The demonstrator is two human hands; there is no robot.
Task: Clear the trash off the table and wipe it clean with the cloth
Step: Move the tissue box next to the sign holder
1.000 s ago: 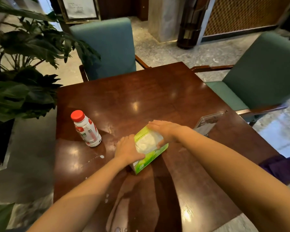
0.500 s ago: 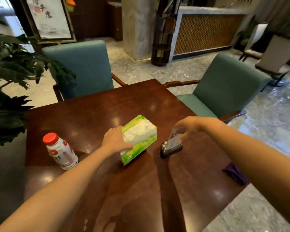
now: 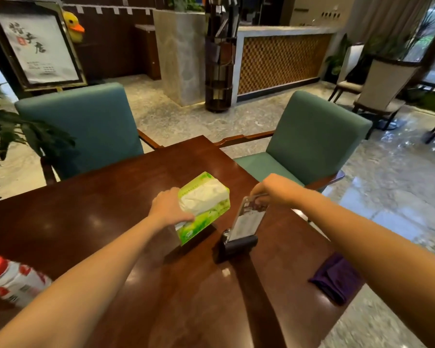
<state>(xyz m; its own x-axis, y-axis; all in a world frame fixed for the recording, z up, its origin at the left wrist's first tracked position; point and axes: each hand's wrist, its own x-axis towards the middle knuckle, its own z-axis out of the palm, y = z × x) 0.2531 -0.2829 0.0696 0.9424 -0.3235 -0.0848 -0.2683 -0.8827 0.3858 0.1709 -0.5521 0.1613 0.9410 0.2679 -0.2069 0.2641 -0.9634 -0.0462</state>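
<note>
On the dark wooden table (image 3: pixel 111 217) my left hand (image 3: pixel 167 208) grips the near end of a green tissue pack (image 3: pixel 204 202), which is tilted up off the tabletop. To its right my right hand (image 3: pixel 271 188) pinches the top edge of a clear acrylic sign holder (image 3: pixel 246 222) with a black base, leaning toward me. A white bottle with a red cap (image 3: pixel 10 280) stands at the table's left edge. A folded purple cloth (image 3: pixel 334 277) lies at the right edge, under my right forearm.
Two teal armchairs stand at the far side, one at the left (image 3: pixel 86 126) and one at the right (image 3: pixel 312 141). A leafy plant (image 3: pixel 15 136) crowds the left side. Marble floor and a lattice counter lie beyond.
My right hand left the tissue pack, moved right and took hold of the sign holder, tilting it up. My left hand kept the pack and lifted it. The camera view rose.
</note>
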